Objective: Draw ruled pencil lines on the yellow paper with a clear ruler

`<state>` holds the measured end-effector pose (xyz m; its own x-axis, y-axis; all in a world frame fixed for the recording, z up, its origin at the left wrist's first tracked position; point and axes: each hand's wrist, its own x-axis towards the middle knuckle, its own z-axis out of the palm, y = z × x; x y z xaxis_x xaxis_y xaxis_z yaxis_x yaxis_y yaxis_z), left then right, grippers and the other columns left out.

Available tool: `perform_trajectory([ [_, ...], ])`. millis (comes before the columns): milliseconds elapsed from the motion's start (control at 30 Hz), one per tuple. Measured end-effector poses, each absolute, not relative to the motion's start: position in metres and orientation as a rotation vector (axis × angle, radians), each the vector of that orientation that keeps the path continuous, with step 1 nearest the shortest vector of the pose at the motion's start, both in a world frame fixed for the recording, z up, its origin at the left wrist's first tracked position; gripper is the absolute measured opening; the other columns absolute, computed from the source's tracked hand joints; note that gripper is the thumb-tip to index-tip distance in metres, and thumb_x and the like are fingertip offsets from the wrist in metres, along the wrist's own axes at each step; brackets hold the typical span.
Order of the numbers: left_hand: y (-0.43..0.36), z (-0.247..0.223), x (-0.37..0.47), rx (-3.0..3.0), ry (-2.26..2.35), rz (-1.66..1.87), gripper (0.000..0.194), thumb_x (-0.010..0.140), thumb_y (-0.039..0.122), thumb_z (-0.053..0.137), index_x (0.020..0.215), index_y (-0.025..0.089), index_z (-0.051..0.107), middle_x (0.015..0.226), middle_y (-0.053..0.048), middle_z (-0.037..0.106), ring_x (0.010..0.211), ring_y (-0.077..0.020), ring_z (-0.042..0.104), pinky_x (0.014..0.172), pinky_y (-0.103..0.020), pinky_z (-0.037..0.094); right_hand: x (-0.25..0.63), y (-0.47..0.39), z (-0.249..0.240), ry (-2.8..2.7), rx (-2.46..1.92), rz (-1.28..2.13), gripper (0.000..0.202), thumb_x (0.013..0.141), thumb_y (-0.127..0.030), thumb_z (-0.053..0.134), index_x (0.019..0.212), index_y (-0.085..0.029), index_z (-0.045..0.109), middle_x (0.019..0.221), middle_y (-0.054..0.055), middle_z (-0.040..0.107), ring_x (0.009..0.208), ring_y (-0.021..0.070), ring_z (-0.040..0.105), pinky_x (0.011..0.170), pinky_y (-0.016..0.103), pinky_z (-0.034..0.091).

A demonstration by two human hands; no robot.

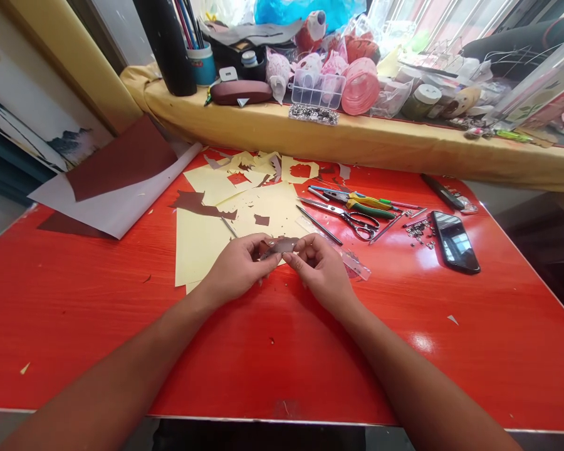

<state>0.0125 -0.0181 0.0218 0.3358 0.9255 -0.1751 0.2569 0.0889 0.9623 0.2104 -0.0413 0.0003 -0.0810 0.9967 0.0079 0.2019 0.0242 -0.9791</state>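
Note:
Between my two hands, over the middle of the red table (282, 351), is a small dark brown piece (284, 245). My left hand (237, 266) pinches its left end with thumb and fingers. The right end is pinched by my right hand (322, 269), with both thumbs nearly meeting at the lower edge. Yellow paper sheets (202, 244) lie just beyond and to the left, with brown scraps (200, 203) on them. A clear ruler (357, 265) lies partly behind my right hand.
Scissors (341, 213), yellow-green pliers (371, 202), pens and small metal bits (419, 232) lie right of the paper, near a black phone (455, 243). A large brown sheet (122, 160) rests back left. Behind stands a cluttered ledge (244, 122).

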Motion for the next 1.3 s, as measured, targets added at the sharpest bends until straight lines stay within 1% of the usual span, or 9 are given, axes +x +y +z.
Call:
perform_trajectory([
  [167,-0.02,0.021,0.013,1.477,1.137,0.744,0.026,0.087,0.046,0.073,0.094,0.02,0.07,0.064,0.007,0.05,0.056,-0.0113,0.048,0.053,-0.025,0.038,0.212,-0.043,0.01,-1.392,-1.266,1.379,0.035,0.095,-0.053,0.074,0.103,-0.022,0.061,0.058,-0.01,0.053,0.045,0.0123,0.048,0.05,0.028,0.037],
  [300,-0.019,0.018,0.012,1.521,1.152,0.738,0.024,0.087,0.043,0.073,0.094,0.02,0.071,0.064,0.007,0.049,0.056,-0.0103,0.044,0.052,-0.025,0.034,0.213,-0.042,0.013,-1.406,-1.218,1.429,0.032,0.096,-0.053,0.073,0.092,-0.022,0.062,0.058,-0.007,0.056,0.044,0.0124,0.051,0.049,0.028,0.039],
  [400,-0.017,0.017,0.011,1.487,1.136,0.696,0.024,0.086,0.043,0.075,0.094,0.02,0.07,0.064,0.007,0.05,0.055,-0.0105,0.045,0.052,-0.025,0.036,0.213,-0.042,0.01,-1.389,-1.212,1.454,0.033,0.095,-0.052,0.074,0.088,-0.023,0.06,0.057,-0.008,0.056,0.044,0.0121,0.05,0.048,0.028,0.038],
  [600,-0.013,0.018,0.009,1.383,1.061,0.64,0.032,0.083,0.049,0.081,0.086,0.02,0.067,0.068,0.005,0.054,0.058,-0.0124,0.053,0.053,-0.025,0.044,0.214,-0.042,0.008,-1.392,-1.205,1.474,0.03,0.096,-0.05,0.071,0.089,-0.023,0.058,0.056,-0.008,0.055,0.043,0.0115,0.049,0.048,0.027,0.036],
  [733,-0.011,0.016,0.005,1.378,1.064,0.623,0.031,0.083,0.047,0.084,0.086,0.02,0.069,0.068,0.004,0.055,0.06,-0.0121,0.052,0.054,-0.025,0.042,0.215,-0.041,0.009,-1.413,-1.204,1.468,0.026,0.096,-0.046,0.069,0.089,-0.023,0.059,0.054,-0.009,0.054,0.043,0.0115,0.048,0.048,0.027,0.035],
  [933,-0.011,0.014,0.004,1.413,1.075,0.601,0.033,0.084,0.05,0.083,0.093,0.02,0.073,0.068,0.004,0.055,0.06,-0.0128,0.052,0.054,-0.026,0.04,0.215,-0.041,0.008,-1.436,-1.22,1.455,0.023,0.096,-0.043,0.068,0.09,-0.023,0.061,0.052,-0.009,0.054,0.043,0.0113,0.047,0.048,0.026,0.034],
  [1067,-0.012,0.016,0.006,1.44,1.095,0.622,0.031,0.085,0.049,0.08,0.089,0.021,0.07,0.07,0.004,0.054,0.06,-0.0124,0.051,0.054,-0.026,0.041,0.215,-0.04,0.008,-1.432,-1.248,1.444,0.023,0.095,-0.044,0.068,0.09,-0.023,0.062,0.052,-0.009,0.054,0.043,0.0119,0.048,0.048,0.027,0.036],
  [1167,-0.014,0.017,0.008,1.463,1.122,0.645,0.027,0.084,0.046,0.078,0.086,0.021,0.068,0.068,0.006,0.052,0.056,-0.011,0.049,0.052,-0.025,0.039,0.215,-0.04,0.008,-1.423,-1.253,1.451,0.024,0.095,-0.045,0.069,0.089,-0.023,0.061,0.053,-0.009,0.053,0.043,0.0119,0.049,0.048,0.027,0.036],
  [1300,-0.016,0.016,0.011,1.471,1.159,0.666,0.024,0.081,0.043,0.075,0.086,0.02,0.068,0.064,0.007,0.049,0.052,-0.0099,0.047,0.05,-0.025,0.037,0.214,-0.041,0.01,-1.412,-1.251,1.462,0.024,0.095,-0.045,0.069,0.09,-0.022,0.062,0.054,-0.009,0.054,0.043,0.0119,0.049,0.048,0.027,0.037],
])
